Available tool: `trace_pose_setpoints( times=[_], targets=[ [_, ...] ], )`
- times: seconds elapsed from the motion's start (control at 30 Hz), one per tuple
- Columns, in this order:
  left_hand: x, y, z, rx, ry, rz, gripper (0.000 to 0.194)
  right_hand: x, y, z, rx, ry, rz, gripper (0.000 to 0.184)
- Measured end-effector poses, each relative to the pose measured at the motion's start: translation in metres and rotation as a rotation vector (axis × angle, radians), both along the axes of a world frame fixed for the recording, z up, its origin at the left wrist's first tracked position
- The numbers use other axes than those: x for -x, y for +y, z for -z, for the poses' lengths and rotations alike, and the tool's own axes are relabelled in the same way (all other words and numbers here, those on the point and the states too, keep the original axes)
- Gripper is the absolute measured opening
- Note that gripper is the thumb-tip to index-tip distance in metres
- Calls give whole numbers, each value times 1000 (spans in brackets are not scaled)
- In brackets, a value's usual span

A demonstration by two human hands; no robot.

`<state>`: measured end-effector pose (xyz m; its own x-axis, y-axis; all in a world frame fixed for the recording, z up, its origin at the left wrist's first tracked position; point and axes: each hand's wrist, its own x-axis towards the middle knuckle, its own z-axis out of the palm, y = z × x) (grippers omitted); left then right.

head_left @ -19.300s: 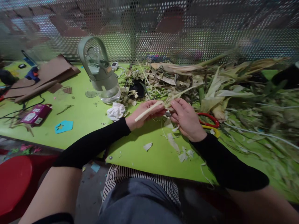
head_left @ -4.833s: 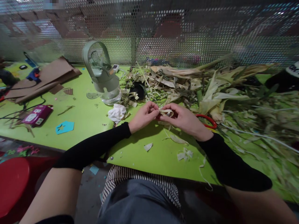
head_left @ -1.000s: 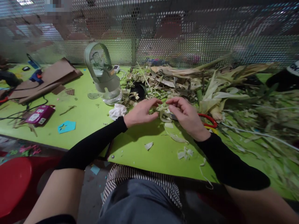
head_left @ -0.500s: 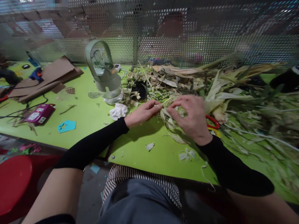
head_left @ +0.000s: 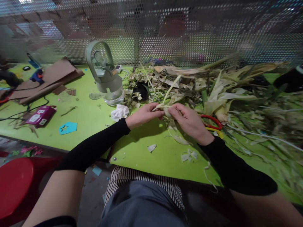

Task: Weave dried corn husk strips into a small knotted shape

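Between my two hands is a pale strip of corn husk (head_left: pixel 172 86), folded or knotted near my fingertips, with one long end sticking up and away from me. My left hand (head_left: pixel 144 115) pinches it from the left, thumb against the forefinger. From the right, my right hand (head_left: pixel 187 118) pinches the same husk near its folded part. Fingers hide part of the fold, so its exact shape is unclear. Husk scraps (head_left: pixel 181 140) lie on the green table just below. Scissors with red and yellow handles (head_left: pixel 216 122) rest beside my right wrist.
A pile of dried husks and shreds (head_left: pixel 165 78) spreads along the back, with a larger husk bunch (head_left: pixel 220 97) at right. A water bottle (head_left: pixel 107 82), crumpled tissue (head_left: pixel 120 112), purple box (head_left: pixel 41 115), blue paper piece (head_left: pixel 68 128) and brown cardboard (head_left: pixel 52 77) lie leftward. A red stool (head_left: pixel 15 189) stands below.
My hands were apart over the husk a second ago; both now pinch it close together. My right hand has lowered, and one husk end now points upward. Earlier, a flat strip lay across my left hand.
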<state>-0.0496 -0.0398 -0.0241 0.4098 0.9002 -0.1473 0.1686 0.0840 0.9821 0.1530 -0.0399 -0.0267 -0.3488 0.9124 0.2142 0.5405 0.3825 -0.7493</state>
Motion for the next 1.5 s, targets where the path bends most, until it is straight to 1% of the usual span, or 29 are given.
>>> trace_pose_setpoints(
  times=[0.1, 0.27, 0.4, 0.47, 0.53, 0.63, 0.73, 0.8, 0.83, 0.93, 1.0, 1.07, 1.13, 1.2, 1.3, 1.33, 1.4, 1.5],
  targets=[
    [2, 1, 0, -13, -21, -12, 20, 0, 0, 0, -3, 4, 25, 52],
    [2, 1, 0, -21, -57, -47, 20, 1, 1, 1, 2, -15, -65, 59],
    [1, 1, -2, -29, -18, -42, 23, 2, 0, 1, 33, -3, -66, 58],
    [2, 2, -2, -49, -1, -39, 24, 2, -1, 1, 91, -5, -64, 56],
    [2, 2, -1, -63, 16, -27, 21, 1, -1, 1, 174, 39, -45, 52],
    [3, 4, 2, -99, 59, -26, 16, 0, -1, 2, 323, 224, 2, 43],
    [2, 4, 5, -203, 97, -84, 18, 0, -1, 1, 460, 380, -35, 42],
    [0, 3, 5, -200, 48, -128, 17, 3, -2, 2, 493, 359, -84, 43],
    [-1, 2, 3, -151, 8, -147, 15, 4, -3, 2, 487, 312, -100, 44],
    [-2, -1, -2, 49, -99, -170, 12, 8, -7, 4, 416, 123, -119, 44],
    [-2, -2, -5, 117, -142, -154, 13, 10, -8, 7, 292, -14, -109, 39],
    [-1, -3, -5, 131, -177, -141, 13, 10, -8, 11, 108, -162, -83, 33],
    [0, -2, -2, 129, -210, -153, 8, 9, -8, 13, -80, -286, -54, 31],
    [0, -1, 1, 130, -233, -181, 5, 8, -8, 14, -242, -364, -15, 36],
    [0, 1, 4, 147, -237, -218, 14, 7, -11, 15, -466, -449, 41, 50],
    [-1, 1, 4, 151, -235, -228, 15, 7, -12, 16, -528, -475, 37, 52],
    [-1, 1, 4, 157, -243, -232, 18, 8, -15, 17, -624, -519, -15, 52],
    [-2, 1, 5, 188, -255, -189, 25, 11, -18, 21, -677, -557, -91, 46]
  ],
)
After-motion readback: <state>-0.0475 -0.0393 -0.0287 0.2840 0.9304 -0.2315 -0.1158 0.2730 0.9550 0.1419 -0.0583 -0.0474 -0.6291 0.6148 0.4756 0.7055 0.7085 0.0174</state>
